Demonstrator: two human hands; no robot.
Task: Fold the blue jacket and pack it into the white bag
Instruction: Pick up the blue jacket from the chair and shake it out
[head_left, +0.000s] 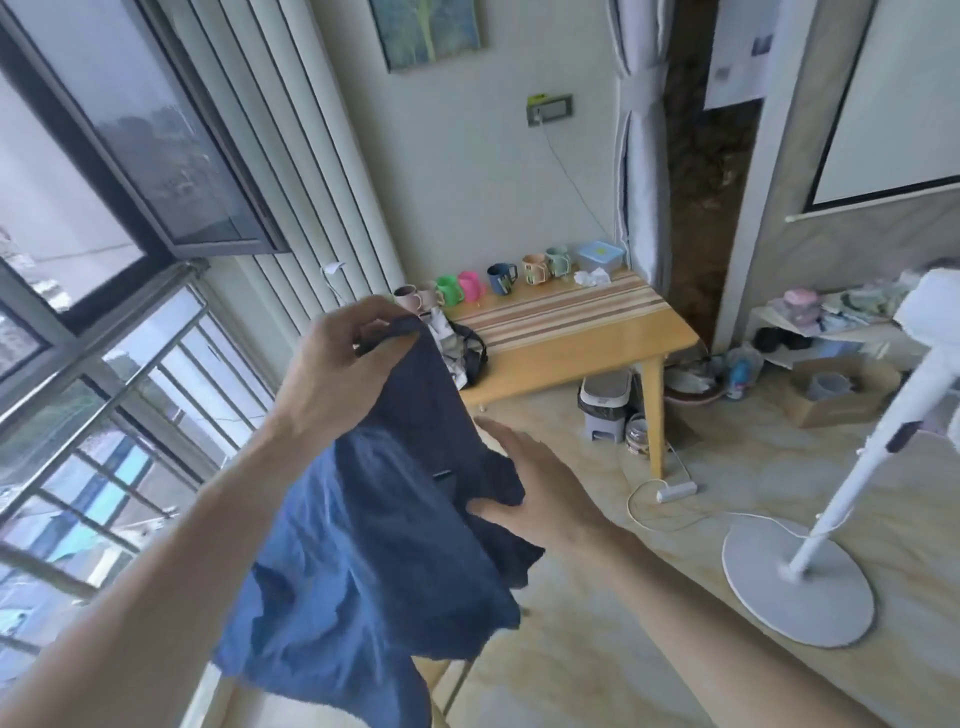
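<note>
The blue jacket (379, 540) hangs in the air in front of me, crumpled and draping down toward the floor. My left hand (343, 374) is raised and pinches its top edge. Lower and to the right, my right hand (530, 488) grips a fold of the jacket with thumb under the cloth and fingers spread over it. A white bag with dark handles (462, 353) lies on the near left corner of the wooden table (597, 353), partly hidden behind the jacket.
A row of coloured mugs (470, 286) and a plastic box (600, 255) line the table's far edge. A white standing fan (800, 577) is on the right. A small bin (605, 405) and jar sit under the table. Windows with bars fill the left.
</note>
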